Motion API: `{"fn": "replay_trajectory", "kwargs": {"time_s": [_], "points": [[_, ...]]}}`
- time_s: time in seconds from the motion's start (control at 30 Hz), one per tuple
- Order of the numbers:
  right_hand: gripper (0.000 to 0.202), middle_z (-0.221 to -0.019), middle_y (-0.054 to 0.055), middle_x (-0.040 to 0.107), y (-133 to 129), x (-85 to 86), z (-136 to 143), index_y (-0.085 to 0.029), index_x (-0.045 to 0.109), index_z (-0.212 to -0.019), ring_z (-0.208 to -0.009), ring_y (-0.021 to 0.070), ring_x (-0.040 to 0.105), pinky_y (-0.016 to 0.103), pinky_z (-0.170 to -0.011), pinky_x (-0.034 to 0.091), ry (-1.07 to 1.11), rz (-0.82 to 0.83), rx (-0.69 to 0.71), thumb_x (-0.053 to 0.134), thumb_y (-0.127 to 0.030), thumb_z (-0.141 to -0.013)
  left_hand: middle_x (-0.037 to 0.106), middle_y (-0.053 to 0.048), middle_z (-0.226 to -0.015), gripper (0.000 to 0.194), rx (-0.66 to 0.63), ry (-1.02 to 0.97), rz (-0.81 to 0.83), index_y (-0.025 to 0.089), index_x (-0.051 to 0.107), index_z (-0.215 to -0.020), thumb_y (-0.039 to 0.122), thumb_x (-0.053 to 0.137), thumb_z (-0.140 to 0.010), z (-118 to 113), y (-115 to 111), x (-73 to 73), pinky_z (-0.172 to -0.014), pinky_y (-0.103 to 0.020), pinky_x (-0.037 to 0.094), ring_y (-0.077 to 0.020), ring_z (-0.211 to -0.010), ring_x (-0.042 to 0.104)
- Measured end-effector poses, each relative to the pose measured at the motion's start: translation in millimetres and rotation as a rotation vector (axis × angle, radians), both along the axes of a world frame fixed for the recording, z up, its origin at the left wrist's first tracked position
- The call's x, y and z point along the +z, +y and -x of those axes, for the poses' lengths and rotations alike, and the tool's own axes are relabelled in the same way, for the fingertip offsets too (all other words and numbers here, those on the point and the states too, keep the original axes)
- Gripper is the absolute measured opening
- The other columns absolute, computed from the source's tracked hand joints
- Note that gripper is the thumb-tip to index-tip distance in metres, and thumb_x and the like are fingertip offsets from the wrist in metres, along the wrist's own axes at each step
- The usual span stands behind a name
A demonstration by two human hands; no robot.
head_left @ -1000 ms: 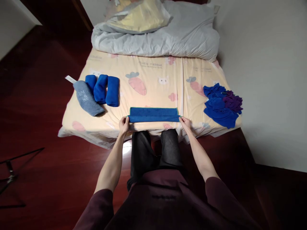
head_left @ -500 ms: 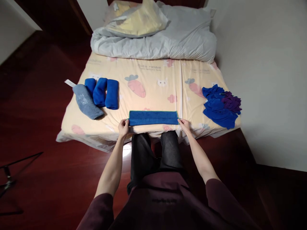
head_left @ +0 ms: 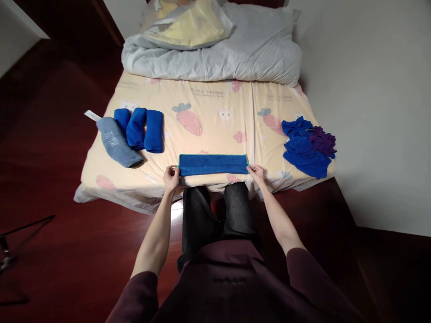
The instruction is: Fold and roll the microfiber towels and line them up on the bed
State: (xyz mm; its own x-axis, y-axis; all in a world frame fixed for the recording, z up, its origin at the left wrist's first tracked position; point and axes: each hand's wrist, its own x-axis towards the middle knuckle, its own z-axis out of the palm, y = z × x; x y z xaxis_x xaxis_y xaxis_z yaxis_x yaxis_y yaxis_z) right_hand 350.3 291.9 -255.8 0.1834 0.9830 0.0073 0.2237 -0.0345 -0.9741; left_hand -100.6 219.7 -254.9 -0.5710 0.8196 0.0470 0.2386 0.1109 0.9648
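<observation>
A blue towel (head_left: 213, 164) with green edging lies as a long narrow folded strip near the front edge of the bed. My left hand (head_left: 171, 177) pinches its left end, and my right hand (head_left: 256, 173) pinches the right end. To the left lie rolled blue towels (head_left: 154, 131) side by side, and a grey-blue rolled towel (head_left: 117, 143) with a white tag rests slantwise against them. A crumpled pile of blue towels (head_left: 305, 150) sits on the right, with a purple cloth (head_left: 322, 140) among them.
The bed (head_left: 208, 130) has a cream sheet with carrot and rabbit prints. At its far end are a rolled grey quilt (head_left: 215, 63) and a yellow pillow (head_left: 197, 27) in a clear cover. A wall (head_left: 370, 112) borders the right side. A black stand (head_left: 8, 251) is at lower left.
The view has shifted slightly, moving everything a little to the left. Both hands still pinch the ends of the blue strip, and its shape looks nearly the same.
</observation>
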Motion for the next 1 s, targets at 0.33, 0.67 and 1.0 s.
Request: {"fn": "replay_trajectory", "kwargs": {"time_s": [0.33,0.67,1.0], "points": [[0.038,-0.087,0.005,0.067,-1,-1.3,-3,-0.021,0.065,-0.082,-0.068,0.0149,0.061,0.031,-0.067,0.056,-0.071,-0.022,0.026,0.08,-0.055,-0.072,0.066,-0.004,-0.094,0.025,0.001,0.023,-0.08,0.017,0.068,-0.099,0.032,0.075,-0.081,6,1,-10.9,-0.075,-0.026,0.049,-0.0129,-0.077,0.058],[0.035,-0.145,0.013,0.064,-8,8.8,-18,-0.021,0.082,-0.11,-0.119,0.0257,0.068,0.038,-0.097,0.058,-0.044,-0.068,0.163,0.071,-0.043,-0.084,0.077,-0.012,-0.104,0.024,-0.178,-0.014,-0.089,0.019,0.079,-0.093,0.038,0.066,-0.085,13,-2,-15.5,-0.103,-0.045,0.054,-0.0252,-0.104,0.072],[0.049,-0.133,0.009,0.073,-12,17.4,-16,-0.025,0.079,-0.121,-0.129,0.0293,0.064,0.047,-0.118,0.045,-0.204,-0.087,0.381,0.084,-0.045,-0.075,0.074,-0.012,-0.123,0.043,-0.353,0.257,-0.033,0.02,0.077,-0.112,0.037,0.08,-0.072,12,-8,4.0,-0.108,-0.048,0.051,-0.0305,-0.12,0.066]]}}
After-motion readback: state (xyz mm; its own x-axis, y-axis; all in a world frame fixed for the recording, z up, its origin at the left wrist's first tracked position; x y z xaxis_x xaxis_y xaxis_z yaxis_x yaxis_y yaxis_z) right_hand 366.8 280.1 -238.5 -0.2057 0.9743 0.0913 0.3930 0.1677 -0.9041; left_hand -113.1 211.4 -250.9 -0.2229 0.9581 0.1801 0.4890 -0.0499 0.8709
